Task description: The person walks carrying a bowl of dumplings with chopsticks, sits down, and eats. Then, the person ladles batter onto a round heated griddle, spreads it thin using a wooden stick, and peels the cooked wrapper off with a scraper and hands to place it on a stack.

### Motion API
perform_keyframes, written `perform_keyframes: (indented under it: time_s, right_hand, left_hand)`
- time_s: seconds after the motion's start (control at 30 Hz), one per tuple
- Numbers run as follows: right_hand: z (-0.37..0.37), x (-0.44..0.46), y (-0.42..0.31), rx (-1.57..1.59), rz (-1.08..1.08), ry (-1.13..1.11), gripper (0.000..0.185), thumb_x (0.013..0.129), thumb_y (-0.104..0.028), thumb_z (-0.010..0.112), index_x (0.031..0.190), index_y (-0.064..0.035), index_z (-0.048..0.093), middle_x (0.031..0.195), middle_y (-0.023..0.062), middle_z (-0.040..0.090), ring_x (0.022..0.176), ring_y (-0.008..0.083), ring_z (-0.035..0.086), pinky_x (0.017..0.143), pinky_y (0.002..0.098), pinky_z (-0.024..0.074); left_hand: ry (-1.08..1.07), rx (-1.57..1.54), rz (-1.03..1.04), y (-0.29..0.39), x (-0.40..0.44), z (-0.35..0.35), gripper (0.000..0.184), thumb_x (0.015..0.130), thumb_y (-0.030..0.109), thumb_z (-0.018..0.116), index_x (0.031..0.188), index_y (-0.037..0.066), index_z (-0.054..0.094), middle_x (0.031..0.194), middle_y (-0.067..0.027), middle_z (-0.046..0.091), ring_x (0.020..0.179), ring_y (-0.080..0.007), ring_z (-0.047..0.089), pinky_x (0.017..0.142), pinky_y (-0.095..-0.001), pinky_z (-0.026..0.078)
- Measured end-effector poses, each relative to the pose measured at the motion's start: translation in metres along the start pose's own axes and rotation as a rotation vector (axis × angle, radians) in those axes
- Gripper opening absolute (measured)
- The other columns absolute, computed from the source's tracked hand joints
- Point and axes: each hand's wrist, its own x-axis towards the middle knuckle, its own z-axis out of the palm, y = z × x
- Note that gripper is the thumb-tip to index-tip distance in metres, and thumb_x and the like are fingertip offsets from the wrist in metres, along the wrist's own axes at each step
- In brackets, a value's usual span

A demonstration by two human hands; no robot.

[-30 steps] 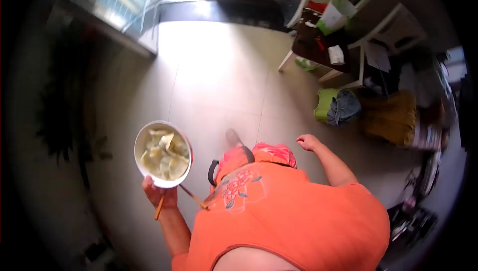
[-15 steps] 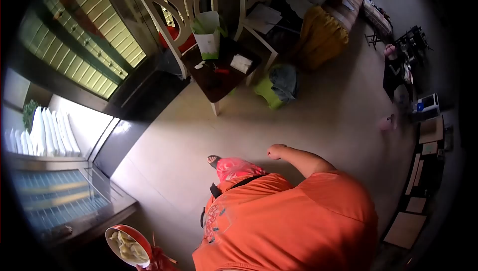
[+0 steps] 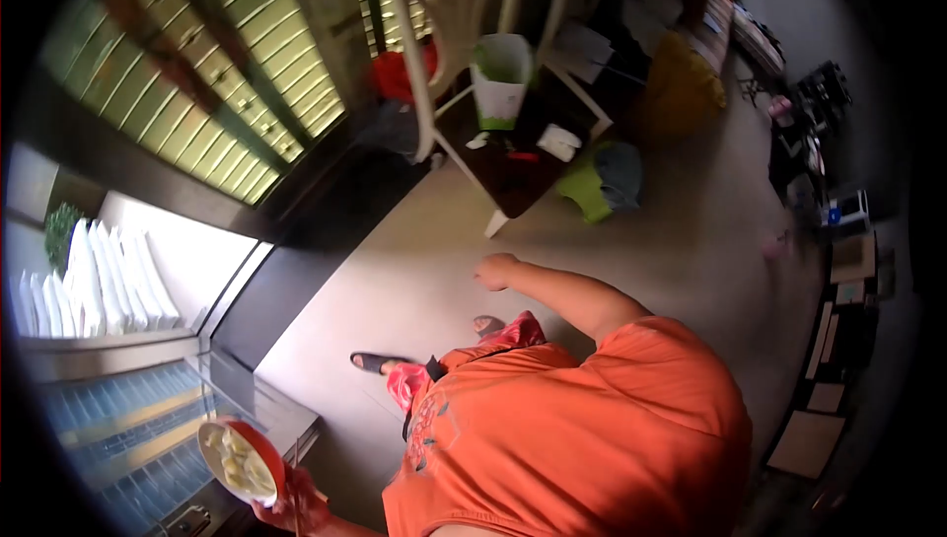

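The pale floor (image 3: 335, 340) spreads beneath the person. At the upper left, a large window with yellow-green panes (image 3: 266, 34) stands behind the chair with a dark seat (image 3: 513, 182). The person's orange shirt (image 3: 582, 419) fills the lower middle of the view. At the lower left is a glass-topped case (image 3: 118, 409), and beyond it white upright slabs (image 3: 104, 276) stand in a row.

Right of the chair, near its front leg, is a green stool (image 3: 584, 192) with a grey-blue cloth (image 3: 619, 177) over one side. Farther off hangs a mustard-coloured cloth (image 3: 681, 88). On the seat stands a green-and-white container (image 3: 500, 88), open at the top, with a white packet (image 3: 559, 143) to its right and a small red object (image 3: 523, 156) between them, nearer the seat's front.

The bowl (image 3: 264, 450), red outside and white inside, is at the lower left, tilted, beside the case from this view. The left hand (image 3: 301, 505) grips its lower side, closed around it; pale dumplings (image 3: 237, 463) lie inside. Thin chopsticks (image 3: 297, 478) show upright at the same hand. The right hand (image 3: 497, 271) is out over the floor, in front of the chair, narrow, its fingers curled in; its palm is hidden. Dark sandals (image 3: 371, 362) are on the feet.
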Motion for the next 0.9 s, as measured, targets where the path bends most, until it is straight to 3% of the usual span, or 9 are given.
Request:
perform_keyframes:
  time_s: [0.07, 0.13, 0.23, 0.27, 0.37, 0.57, 0.7, 0.8, 0.9]
  right_hand:
    - [0.006, 0.033, -0.043, 0.032, 0.005, -0.007, 0.026, 0.081, -0.028, 0.047, 0.095, -0.0146, 0.064, 0.096, 0.0113, 0.063, 0.087, 0.0292, 0.06, 0.075, 0.0422, 0.0475]
    - [0.024, 0.066, -0.064, 0.058, -0.055, 0.001, 0.025, 0.08, -0.028, 0.049, 0.093, -0.012, 0.064, 0.089, 0.0136, 0.063, 0.08, 0.0302, 0.061, 0.069, 0.0412, 0.0482]
    - [0.05, 0.076, -0.114, -0.015, 0.109, -0.047, 0.026, 0.081, -0.031, 0.05, 0.085, -0.0087, 0.063, 0.083, 0.0158, 0.062, 0.072, 0.0287, 0.061, 0.066, 0.0404, 0.0475]
    - [0.059, 0.088, -0.115, -0.054, 0.039, -0.103, 0.028, 0.082, -0.033, 0.05, 0.086, -0.0084, 0.063, 0.08, 0.0157, 0.062, 0.068, 0.0262, 0.061, 0.064, 0.038, 0.0476]
    - [0.032, 0.089, -0.192, 0.076, 0.139, -0.152, 0.023, 0.081, -0.024, 0.055, 0.095, -0.009, 0.064, 0.08, 0.0087, 0.065, 0.066, 0.0171, 0.062, 0.066, 0.0317, 0.0489]
    - [-0.032, 0.189, -0.312, 0.173, 0.326, -0.196, 0.022, 0.08, -0.021, 0.056, 0.097, -0.0095, 0.064, 0.085, 0.0078, 0.066, 0.072, 0.0174, 0.062, 0.069, 0.0308, 0.0491]
    - [-0.087, 0.297, -0.383, -0.103, 0.152, -0.218, 0.024, 0.079, -0.025, 0.055, 0.096, -0.0107, 0.065, 0.093, 0.0103, 0.065, 0.086, 0.022, 0.061, 0.075, 0.0326, 0.0481]
    - [-0.132, 0.379, -0.467, -0.125, 0.08, -0.146, 0.025, 0.079, -0.026, 0.055, 0.096, -0.0108, 0.065, 0.094, 0.0099, 0.065, 0.085, 0.0225, 0.062, 0.074, 0.0327, 0.0486]
    - [-0.154, 0.461, -0.559, 0.095, -0.088, -0.157, 0.023, 0.085, -0.024, 0.053, 0.097, -0.0074, 0.064, 0.085, 0.0063, 0.065, 0.072, 0.015, 0.061, 0.066, 0.0288, 0.0492]
  left_hand:
    - [0.121, -0.019, 0.083, 0.035, 0.041, -0.018, 0.076, 0.075, 0.041, 0.057, 0.133, 0.003, 0.026, 0.112, -0.0172, 0.048, 0.07, -0.0173, 0.045, 0.06, -0.0297, 0.037]
    - [0.209, -0.025, 0.116, 0.071, 0.069, -0.024, 0.067, 0.076, 0.037, 0.056, 0.13, 0.006, 0.032, 0.115, -0.0137, 0.049, 0.08, -0.0204, 0.049, 0.06, -0.0323, 0.042]
    - [0.334, -0.048, 0.129, 0.133, 0.115, -0.022, 0.054, 0.078, 0.03, 0.056, 0.125, 0.009, 0.041, 0.12, -0.0086, 0.05, 0.095, -0.0251, 0.055, 0.059, -0.0362, 0.05]
    - [0.109, -0.199, 0.059, 0.164, 0.122, -0.074, 0.058, 0.076, 0.025, 0.057, 0.125, 0.0, 0.039, 0.125, -0.0134, 0.047, 0.112, -0.0313, 0.048, 0.095, -0.0474, 0.04]
    - [0.185, -0.133, 0.092, 0.227, 0.169, -0.058, 0.058, 0.074, 0.021, 0.06, 0.124, 0.0, 0.04, 0.121, -0.0147, 0.05, 0.108, -0.0286, 0.052, 0.094, -0.0429, 0.043]
    - [0.245, -0.172, 0.121, 0.337, 0.302, -0.088, 0.067, 0.069, 0.02, 0.064, 0.127, 0.003, 0.037, 0.125, -0.0139, 0.046, 0.114, -0.0297, 0.047, 0.096, -0.0434, 0.041]
    - [0.273, -0.134, 0.16, 0.4, 0.392, -0.105, 0.07, 0.067, 0.025, 0.066, 0.129, 0.006, 0.036, 0.127, -0.013, 0.045, 0.115, -0.03, 0.046, 0.094, -0.0464, 0.042]
    - [0.303, -0.155, 0.175, 0.453, 0.454, -0.112, 0.067, 0.068, 0.026, 0.065, 0.126, 0.007, 0.039, 0.123, -0.0118, 0.048, 0.111, -0.0284, 0.05, 0.09, -0.045, 0.046]
    - [0.326, -0.153, 0.2, 0.507, 0.515, -0.097, 0.056, 0.071, 0.026, 0.061, 0.119, 0.002, 0.045, 0.107, -0.0096, 0.059, 0.092, -0.0222, 0.059, 0.077, -0.0358, 0.051]
